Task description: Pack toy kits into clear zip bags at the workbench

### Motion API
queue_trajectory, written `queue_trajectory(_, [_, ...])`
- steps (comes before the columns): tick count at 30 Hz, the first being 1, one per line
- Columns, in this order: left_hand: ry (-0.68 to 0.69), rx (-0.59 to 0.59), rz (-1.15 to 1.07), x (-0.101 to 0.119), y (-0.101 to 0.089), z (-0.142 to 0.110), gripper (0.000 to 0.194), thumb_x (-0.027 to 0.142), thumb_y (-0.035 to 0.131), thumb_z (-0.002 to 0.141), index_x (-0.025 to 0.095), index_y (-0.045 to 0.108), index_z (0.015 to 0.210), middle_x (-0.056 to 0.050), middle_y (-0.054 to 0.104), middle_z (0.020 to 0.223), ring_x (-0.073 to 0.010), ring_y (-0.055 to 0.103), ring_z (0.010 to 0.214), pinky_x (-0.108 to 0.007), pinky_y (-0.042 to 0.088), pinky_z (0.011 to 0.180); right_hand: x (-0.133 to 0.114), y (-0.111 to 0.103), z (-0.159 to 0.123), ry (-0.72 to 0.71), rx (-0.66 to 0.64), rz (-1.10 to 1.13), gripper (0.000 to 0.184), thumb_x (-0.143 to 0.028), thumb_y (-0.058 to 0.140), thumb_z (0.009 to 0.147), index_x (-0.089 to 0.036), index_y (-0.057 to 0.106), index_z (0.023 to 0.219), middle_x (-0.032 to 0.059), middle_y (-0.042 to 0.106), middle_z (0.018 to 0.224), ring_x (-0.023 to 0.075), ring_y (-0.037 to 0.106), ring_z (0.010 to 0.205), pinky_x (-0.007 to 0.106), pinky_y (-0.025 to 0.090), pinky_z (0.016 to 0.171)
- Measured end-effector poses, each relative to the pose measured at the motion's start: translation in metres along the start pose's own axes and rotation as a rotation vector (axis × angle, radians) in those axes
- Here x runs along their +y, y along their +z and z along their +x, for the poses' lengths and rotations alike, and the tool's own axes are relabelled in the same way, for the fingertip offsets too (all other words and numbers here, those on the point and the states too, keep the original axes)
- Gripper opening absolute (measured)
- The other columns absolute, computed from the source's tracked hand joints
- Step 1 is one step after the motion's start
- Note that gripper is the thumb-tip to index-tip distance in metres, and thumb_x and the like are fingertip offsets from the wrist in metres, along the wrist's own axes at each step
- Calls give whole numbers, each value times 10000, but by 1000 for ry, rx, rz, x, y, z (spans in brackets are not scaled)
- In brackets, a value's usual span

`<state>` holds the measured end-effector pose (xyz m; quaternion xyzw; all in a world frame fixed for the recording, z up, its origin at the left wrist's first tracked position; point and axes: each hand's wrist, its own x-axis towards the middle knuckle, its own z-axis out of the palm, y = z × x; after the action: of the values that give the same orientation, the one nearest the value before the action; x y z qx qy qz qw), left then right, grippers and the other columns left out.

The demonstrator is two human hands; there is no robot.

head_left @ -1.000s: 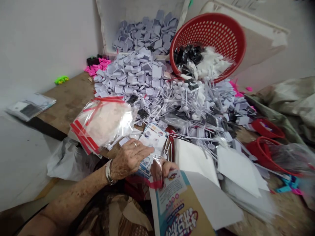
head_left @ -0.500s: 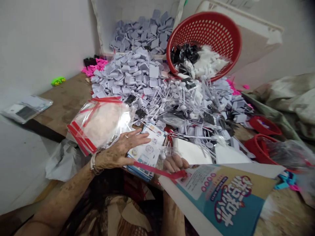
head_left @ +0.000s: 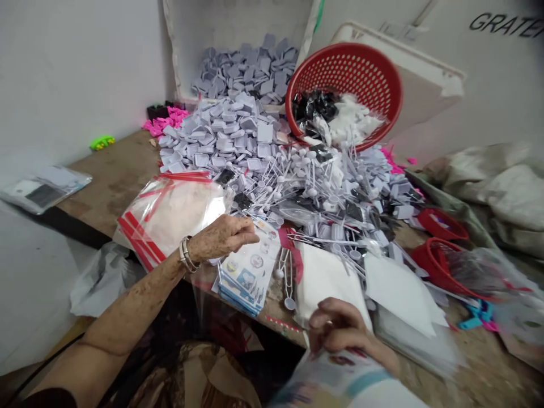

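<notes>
Printed sheet (head_left: 331,382) at 6 o'clock, gripped in right hand (head_left: 340,326), fingers curled over its top edge. Left hand (head_left: 221,238) loosely curled, holding nothing, just above card stack (head_left: 244,277). Zip bags (head_left: 170,218) at 10 o'clock; plastic spoons (head_left: 297,187) heaped at 12; red basket (head_left: 344,93) tipped at 1 o'clock.

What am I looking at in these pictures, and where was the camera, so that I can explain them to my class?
All three pictures come from one camera worn on a person's head, looking forward and down at their own bare hands. The right hand grips a glossy printed sheet, blurred at the picture's bottom edge. The left hand, with a bracelet on its wrist, is over a stack of printed cards. On the wooden table lie a clear bag with red stripes, a heap of small pale plastic trays and sticks, and a tipped red basket.
</notes>
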<state>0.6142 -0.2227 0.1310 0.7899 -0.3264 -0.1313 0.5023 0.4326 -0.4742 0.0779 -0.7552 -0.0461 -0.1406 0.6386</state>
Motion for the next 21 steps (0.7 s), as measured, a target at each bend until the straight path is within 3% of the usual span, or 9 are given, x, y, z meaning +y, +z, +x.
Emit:
queue_trajectory(4, [96,-173,151,-4,-1,7,254,299,543,939,167,591,727,62,501,535,-82,470,505,-212,351,565,-31,13,18,-51,-122,-237,235,-458,633,884,-281,786,899,116,570,1377,288,687,971,370,578,800])
queue_trajectory(7, [208,-262,296,-6,-1,11,224,258,577,926,166,599,723,46,535,592,-95,490,567,-228,332,605,-31,13,43,-104,-280,-341,319,-515,627,870,-257,793,954,118,476,1498,360,557,1265,406,516,973])
queue_trajectory(9, [257,-321,378,-6,-1,15,211,265,608,916,173,606,726,45,543,594,-102,488,568,-235,319,600,-24,14,55,-129,-365,-328,337,-509,589,896,-242,788,951,142,577,1399,339,576,1251,402,509,977])
queue_trajectory(11, [298,-359,484,-5,0,18,215,307,643,901,181,613,729,38,559,594,-118,499,577,-244,319,597,-15,19,59,-87,-452,-243,327,-492,586,903,-230,776,951,137,716,1154,286,686,1049,356,548,877])
queue_trajectory(14, [392,-203,708,-2,3,19,223,392,723,833,184,658,881,-35,675,824,-198,587,816,-282,369,720,4,34,53,23,-437,-64,319,-493,601,893,-224,771,909,87,757,911,241,713,831,313,565,748])
queue_trajectory(16, [440,39,814,-1,6,15,361,436,734,813,178,650,1052,-103,673,1063,-276,556,1035,-358,367,862,21,48,44,85,-297,15,265,-444,624,888,-231,781,880,79,765,935,250,713,871,327,571,770])
queue_trajectory(18, [443,233,836,-5,8,7,402,485,685,842,167,640,1085,-121,656,1106,-306,511,1105,-427,322,946,38,63,33,127,-151,55,201,-389,657,871,-238,790,868,79,770,996,265,712,933,362,572,835])
queue_trajectory(19, [441,266,816,-10,10,1,382,509,653,861,168,652,1032,-108,665,1053,-298,511,1089,-438,304,963,47,71,28,144,-89,69,192,-382,667,861,-237,793,866,83,770,1014,272,712,943,381,573,852])
queue_trajectory(21, [428,216,747,-26,16,-10,377,551,608,878,180,667,920,-70,676,933,-265,524,1035,-422,290,962,60,84,17,171,8,87,209,-397,680,840,-226,798,858,92,775,1000,283,718,917,404,584,834])
